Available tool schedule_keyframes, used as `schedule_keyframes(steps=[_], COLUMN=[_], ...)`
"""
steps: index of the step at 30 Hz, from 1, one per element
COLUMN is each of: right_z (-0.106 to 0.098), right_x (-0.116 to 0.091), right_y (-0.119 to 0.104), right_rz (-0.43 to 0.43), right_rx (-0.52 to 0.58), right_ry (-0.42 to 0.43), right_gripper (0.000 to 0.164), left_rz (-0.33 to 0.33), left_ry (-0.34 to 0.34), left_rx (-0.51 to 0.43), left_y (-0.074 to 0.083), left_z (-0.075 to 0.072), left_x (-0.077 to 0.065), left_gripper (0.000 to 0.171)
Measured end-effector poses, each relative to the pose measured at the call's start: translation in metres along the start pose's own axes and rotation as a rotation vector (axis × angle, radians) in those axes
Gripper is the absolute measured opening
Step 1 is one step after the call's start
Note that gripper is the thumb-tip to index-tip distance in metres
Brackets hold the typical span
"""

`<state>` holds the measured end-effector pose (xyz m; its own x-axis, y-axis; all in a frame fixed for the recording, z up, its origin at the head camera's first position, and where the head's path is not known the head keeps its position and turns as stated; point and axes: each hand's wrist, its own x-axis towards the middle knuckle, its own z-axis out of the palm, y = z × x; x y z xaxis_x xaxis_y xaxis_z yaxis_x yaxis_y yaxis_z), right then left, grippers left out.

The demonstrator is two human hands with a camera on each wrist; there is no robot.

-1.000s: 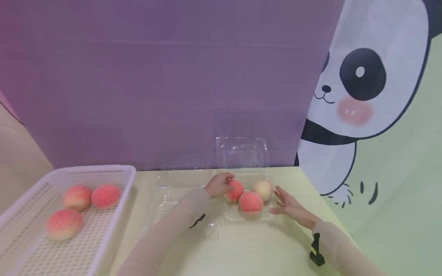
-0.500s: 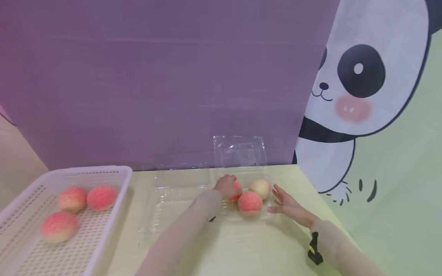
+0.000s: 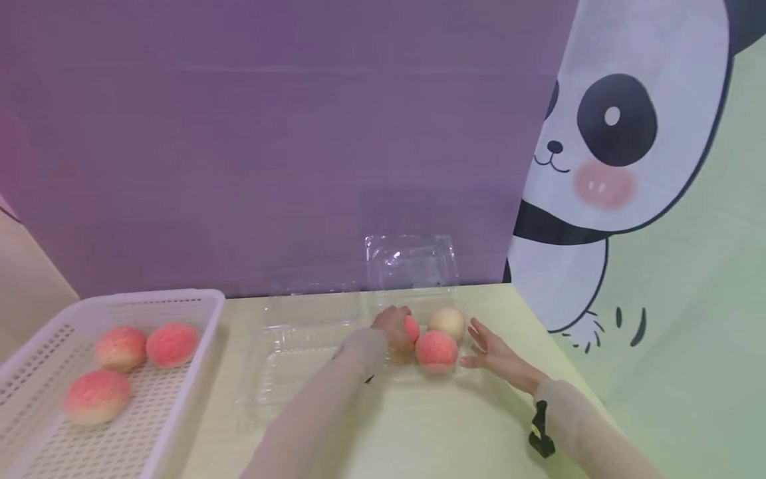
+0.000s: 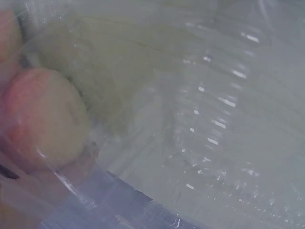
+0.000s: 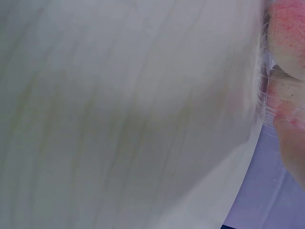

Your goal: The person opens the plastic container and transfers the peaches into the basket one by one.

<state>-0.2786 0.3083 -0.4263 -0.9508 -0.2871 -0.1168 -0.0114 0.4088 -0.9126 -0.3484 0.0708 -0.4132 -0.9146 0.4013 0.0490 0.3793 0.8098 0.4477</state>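
A clear plastic clamshell box (image 3: 409,266) stands with its lid raised at the back, and three pink-and-cream peaches sit in its base. My left hand (image 3: 391,328) grips the left peach (image 3: 411,328), its back hiding most of the fruit. In the left wrist view that peach (image 4: 45,119) shows through clear plastic, the hand just below it. Beside it lie the front peach (image 3: 436,350) and the paler rear peach (image 3: 447,323). My right hand (image 3: 499,356) is at the box's right side, fingers spread and holding nothing; in the right wrist view a finger (image 5: 290,148) is at the box wall.
Another clear clamshell box (image 3: 299,366) lies open left of the first, partly behind my left sleeve. A white perforated basket (image 3: 206,332) holding three peaches stands at the table's left. A purple backdrop (image 3: 287,146) rises behind the table, with a panda print at right.
My left hand has come right and down over the left peach, covering more of it. The right hand stays beside the box. The whole view has shifted slightly.
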Motion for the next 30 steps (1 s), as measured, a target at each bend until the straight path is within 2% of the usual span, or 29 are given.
schedule_keyframes(steps=[3, 9, 14, 17, 23, 30], right_z=[0.0, 0.0, -0.002, -0.002, -0.002, 0.0], right_x=[0.0, 0.001, 0.001, 0.002, 0.003, 0.002], right_y=[0.0, 0.0, 0.003, 0.004, 0.006, 0.004], right_rz=[-0.002, -0.009, -0.004, 0.004, 0.005, 0.008], right_rx=[0.0, 0.001, 0.007, 0.016, 0.016, 0.018], right_ry=[-0.001, -0.007, -0.001, 0.003, -0.004, 0.001], right_gripper=[0.099, 0.101, 0.103, 0.103, 0.104, 0.104], left_rz=[0.012, -0.011, -0.029, -0.019, 0.03, 0.02], left_ry=[-0.01, -0.018, -0.002, 0.013, 0.017, 0.006], left_rx=[-0.015, -0.147, -0.202, -0.243, -0.313, -0.446], left_y=[-0.002, -0.003, -0.003, -0.002, 0.006, 0.019], left_z=[0.001, -0.003, -0.008, -0.015, -0.034, -0.052], left_x=[0.0, -0.002, -0.001, -0.004, -0.017, -0.04], left_gripper=[0.075, 0.079, 0.08, 0.079, 0.079, 0.073])
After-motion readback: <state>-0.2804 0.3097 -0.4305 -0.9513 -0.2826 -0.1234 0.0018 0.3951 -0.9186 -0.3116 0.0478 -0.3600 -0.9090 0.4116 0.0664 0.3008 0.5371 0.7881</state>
